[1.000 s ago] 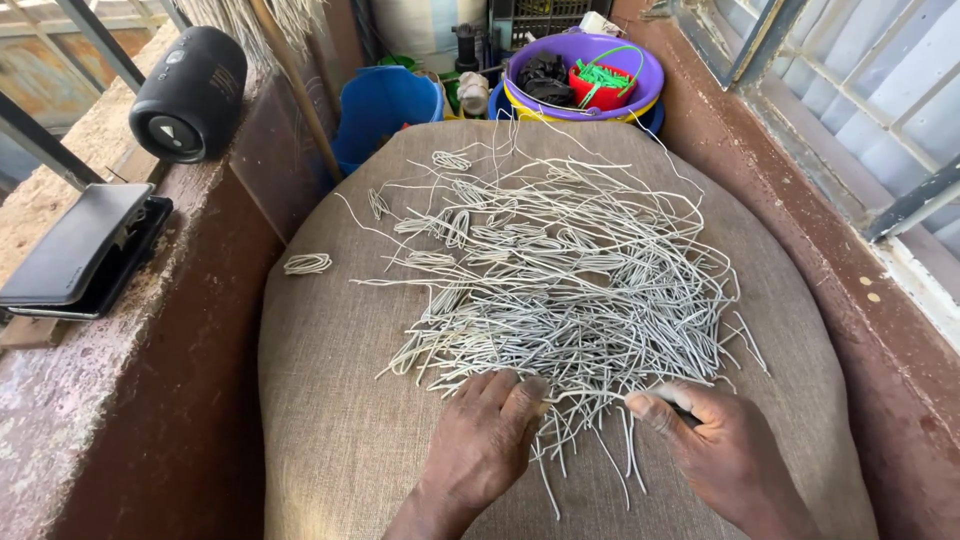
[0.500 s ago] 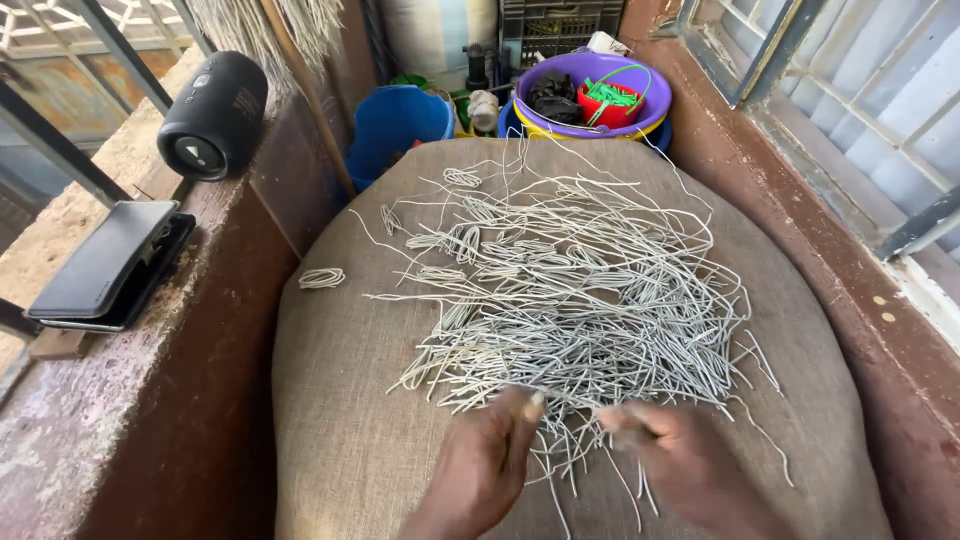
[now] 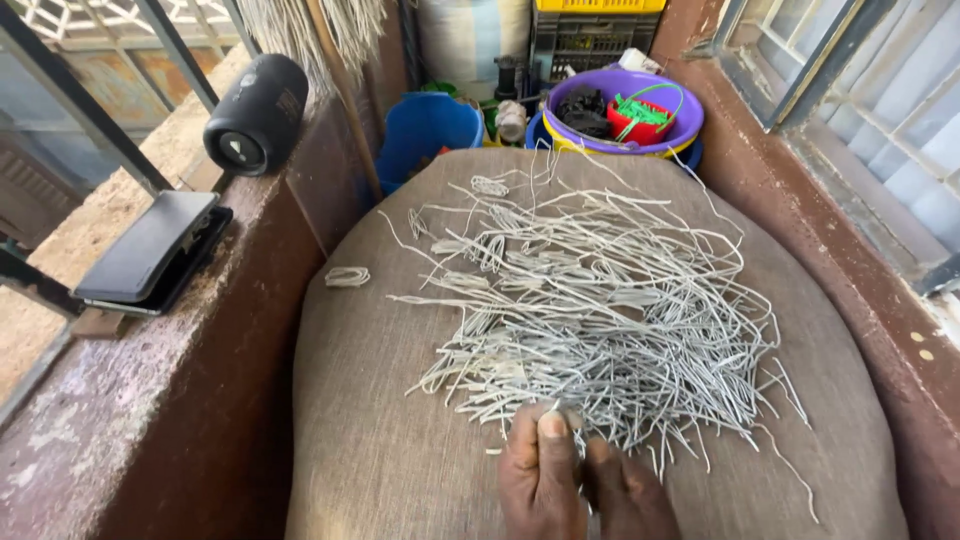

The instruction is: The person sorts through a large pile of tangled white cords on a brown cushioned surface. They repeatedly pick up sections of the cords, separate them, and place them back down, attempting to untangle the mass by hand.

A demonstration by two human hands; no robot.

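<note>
A loose pile of thin grey-white strands point(image 3: 610, 320) lies spread over a brown burlap sack point(image 3: 380, 440). Both hands are at the pile's near edge, pressed close together. My left hand point(image 3: 538, 472) has its thumb up and its fingers closed on a few strand ends. My right hand point(image 3: 632, 497) sits just right of it, fingers curled against the same strands, partly cut off by the bottom edge. A small coiled strand point(image 3: 347, 277) lies alone on the sack, to the left of the pile.
A black cylindrical speaker point(image 3: 257, 115) and a flat dark device in a case point(image 3: 150, 250) rest on the left ledge. Beyond the sack stand a blue bucket point(image 3: 430, 130) and a purple basin point(image 3: 690, 125) holding a red and green item. A barred window point(image 3: 880, 110) lines the right wall.
My hands have drawn together at the pile's near edge; a second ago they were apart. The view has shifted so the pile sits further right.
</note>
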